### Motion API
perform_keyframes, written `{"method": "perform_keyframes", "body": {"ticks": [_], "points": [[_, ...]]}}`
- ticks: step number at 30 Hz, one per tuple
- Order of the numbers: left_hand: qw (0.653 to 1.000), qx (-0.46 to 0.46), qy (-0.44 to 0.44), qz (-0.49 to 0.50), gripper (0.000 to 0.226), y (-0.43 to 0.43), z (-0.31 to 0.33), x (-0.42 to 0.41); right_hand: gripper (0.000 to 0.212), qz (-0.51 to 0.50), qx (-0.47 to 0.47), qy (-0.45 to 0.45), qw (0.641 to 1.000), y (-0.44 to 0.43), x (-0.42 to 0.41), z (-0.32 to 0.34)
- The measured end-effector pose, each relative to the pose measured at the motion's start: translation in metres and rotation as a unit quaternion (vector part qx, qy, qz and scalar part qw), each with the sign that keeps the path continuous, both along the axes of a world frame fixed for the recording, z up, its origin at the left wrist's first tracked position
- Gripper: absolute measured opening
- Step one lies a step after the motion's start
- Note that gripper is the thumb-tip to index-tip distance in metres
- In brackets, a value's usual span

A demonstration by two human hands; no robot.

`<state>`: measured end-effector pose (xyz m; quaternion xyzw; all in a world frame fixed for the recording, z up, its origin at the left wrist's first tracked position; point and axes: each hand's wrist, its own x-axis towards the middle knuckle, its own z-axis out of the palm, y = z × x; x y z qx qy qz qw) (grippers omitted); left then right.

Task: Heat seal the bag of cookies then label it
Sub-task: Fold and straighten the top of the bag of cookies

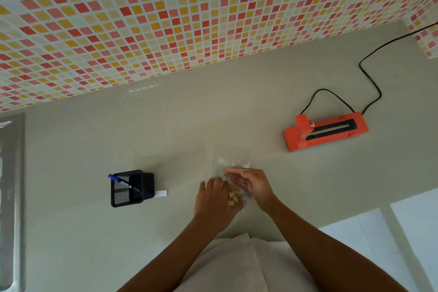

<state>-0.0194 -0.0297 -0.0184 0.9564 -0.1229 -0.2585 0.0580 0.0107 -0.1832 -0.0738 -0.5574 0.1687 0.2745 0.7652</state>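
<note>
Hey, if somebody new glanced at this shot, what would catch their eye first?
Probably the red, orange and yellow mosaic wall across the top, then the bright orange heat sealer at right on the counter, its black cord trailing away. Next, both hands, left hand and right hand, on the clear bag of cookies at centre.

head view – worn high, facing forward-down | counter (94, 232) close, tiled wall (166, 19) beyond

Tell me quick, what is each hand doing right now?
Left hand: open, flat on the bag of cookies.
Right hand: open, fingers out over the bag; whether it touches cannot be told.
</note>
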Motion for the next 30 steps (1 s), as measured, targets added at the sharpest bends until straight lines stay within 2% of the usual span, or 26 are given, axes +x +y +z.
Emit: {"method": "perform_keyframes", "body": {"ticks": [5, 10, 15, 18, 20, 23, 25, 27, 30], "points": [[1.0, 0.003, 0.007, -0.015, 0.078, 0.004, 0.0, 0.0, 0.046, 0.02, 0.005, 0.012, 1.0, -0.008, 0.016, 0.005], [1.0, -0.003, 0.008, -0.01, 0.08, 0.003, -0.001, 0.0, 0.04, -0.006, -0.02, -0.002, 1.0, -0.012, 0.028, 0.007], [1.0, -0.022, 0.009, 0.011, 0.076, 0.002, -0.002, 0.002, 0.037, -0.084, -0.048, -0.028, 0.995, -0.031, 0.067, 0.007], [1.0, -0.017, 0.017, 0.015, 0.068, 0.001, 0.002, 0.014, 0.035, -0.072, -0.073, -0.042, 0.994, -0.042, 0.084, 0.014], [1.0, -0.006, 0.025, -0.001, 0.055, 0.0, 0.005, 0.029, 0.032, -0.081, -0.085, -0.05, 0.992, -0.039, 0.083, 0.017], [0.995, -0.054, 0.062, 0.057, 0.04, 0.001, 0.004, 0.054, 0.033, -0.125, -0.111, -0.066, 0.984, -0.028, 0.071, 0.017], [0.992, -0.075, 0.059, 0.081, 0.033, 0.001, -0.002, 0.063, 0.025, -0.141, -0.188, -0.083, 0.968, -0.023, 0.061, 0.015], [0.994, -0.061, 0.049, 0.072, 0.031, -0.001, -0.006, 0.066, 0.017, -0.145, -0.301, -0.094, 0.938, -0.019, 0.051, 0.016], [0.995, -0.053, 0.045, 0.071, 0.031, -0.002, -0.008, 0.07, 0.016, -0.14, -0.413, -0.076, 0.897, -0.015, 0.036, 0.03]]}}
